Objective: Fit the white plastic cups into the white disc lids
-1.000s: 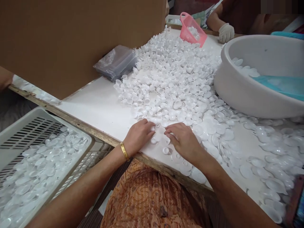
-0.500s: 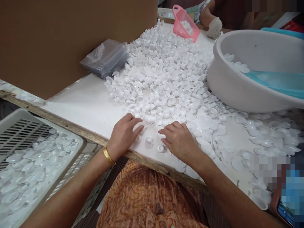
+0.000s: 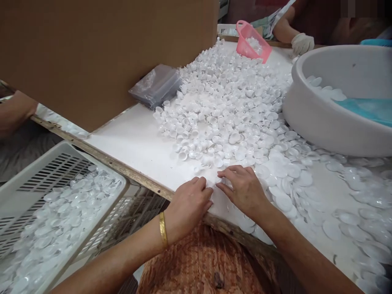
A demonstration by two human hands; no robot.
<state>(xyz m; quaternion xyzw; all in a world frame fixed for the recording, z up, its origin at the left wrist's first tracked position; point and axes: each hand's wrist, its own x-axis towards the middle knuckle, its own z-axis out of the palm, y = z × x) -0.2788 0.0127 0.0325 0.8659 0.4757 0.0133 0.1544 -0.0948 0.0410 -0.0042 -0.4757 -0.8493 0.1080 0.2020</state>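
Note:
Small white plastic cups (image 3: 211, 120) with little handles lie in a heap across the white table (image 3: 128, 134). Flat white oval plastic pieces (image 3: 283, 200) spread to the right of it. My left hand (image 3: 191, 204), with a gold bracelet (image 3: 163, 229) at the wrist, is curled closed at the table's front edge; its grip is hidden. Facing it, my right hand (image 3: 245, 190) bends thumb and fingers toward each other around something whitish, too indistinct to name. The fingertips of both hands are close together, just in front of the heap.
A brown cardboard panel (image 3: 107, 53) and a plastic-wrapped pack (image 3: 157, 85) stand left. A white basket (image 3: 122, 190) of white pieces sits below the edge. A pink scoop (image 3: 255, 45), a large tub (image 3: 337, 134) and a co-worker's gloved hand (image 3: 302, 43) are farther back.
The view has shifted left. My left hand has come closer to my right and its fingers have curled in. The loose cups that lay between my hands no longer show there.

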